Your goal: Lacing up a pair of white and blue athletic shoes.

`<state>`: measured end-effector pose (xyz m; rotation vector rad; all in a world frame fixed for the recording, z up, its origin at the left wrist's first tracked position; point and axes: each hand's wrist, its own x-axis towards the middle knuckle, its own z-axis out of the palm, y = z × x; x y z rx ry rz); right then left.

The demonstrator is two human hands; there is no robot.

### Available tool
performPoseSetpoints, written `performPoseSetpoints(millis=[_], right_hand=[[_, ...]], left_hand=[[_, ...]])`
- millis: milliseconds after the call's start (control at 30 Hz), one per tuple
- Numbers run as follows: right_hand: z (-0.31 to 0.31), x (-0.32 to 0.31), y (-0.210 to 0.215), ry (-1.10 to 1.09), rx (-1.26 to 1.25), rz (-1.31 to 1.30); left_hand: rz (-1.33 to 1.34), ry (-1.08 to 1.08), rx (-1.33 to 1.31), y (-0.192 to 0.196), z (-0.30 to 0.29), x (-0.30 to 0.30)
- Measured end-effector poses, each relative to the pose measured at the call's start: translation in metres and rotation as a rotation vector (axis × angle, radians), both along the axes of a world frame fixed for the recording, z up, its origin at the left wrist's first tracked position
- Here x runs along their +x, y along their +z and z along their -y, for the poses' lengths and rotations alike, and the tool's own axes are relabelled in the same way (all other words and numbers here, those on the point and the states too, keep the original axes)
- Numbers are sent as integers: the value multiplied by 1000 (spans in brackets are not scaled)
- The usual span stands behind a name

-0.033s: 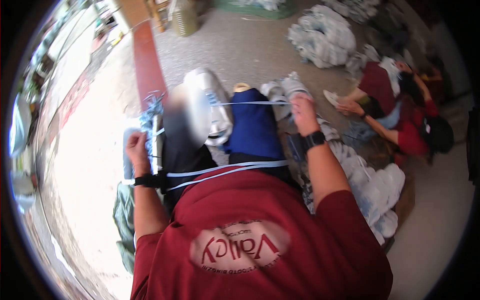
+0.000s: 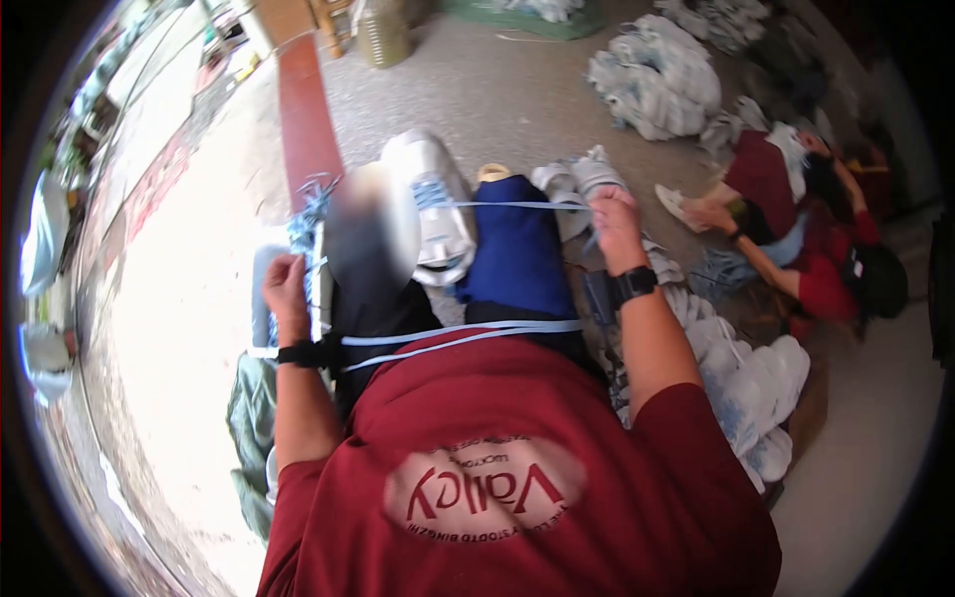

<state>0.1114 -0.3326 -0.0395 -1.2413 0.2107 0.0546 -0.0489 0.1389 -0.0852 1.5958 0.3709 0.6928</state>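
Note:
A white sneaker (image 2: 446, 237) with light blue lacing lies between my knees, partly behind a blurred patch. From its lacing a light blue shoelace (image 2: 527, 205) runs taut to the right, over a dark blue cloth (image 2: 517, 254) on my right thigh. My right hand (image 2: 615, 214) is closed on that lace. At the left, my left hand (image 2: 286, 284) is raised with its fingers pinched together; whatever they hold does not show. Just beyond it hangs a bunch of blue laces (image 2: 310, 221). More light blue laces (image 2: 468, 330) stretch across my lap.
White shoes (image 2: 761, 393) are heaped at my right, and two more pale shoes (image 2: 582, 184) stand past my right knee. Bundles of white shoes (image 2: 657, 80) lie farther off. A person in red (image 2: 821, 264) sits at the right. Green cloth (image 2: 257, 418) lies by my left arm.
The whole scene sits slightly farther right in the picture. My right hand still holds the lace taut, and my left hand stays pinched.

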Motion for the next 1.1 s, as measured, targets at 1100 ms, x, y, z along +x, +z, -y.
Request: performPoseSetpoints(millis=[1100], right_hand=[[301, -75, -48, 232, -1411, 184]], left_hand=[[-900, 154, 15, -1, -179, -261]])
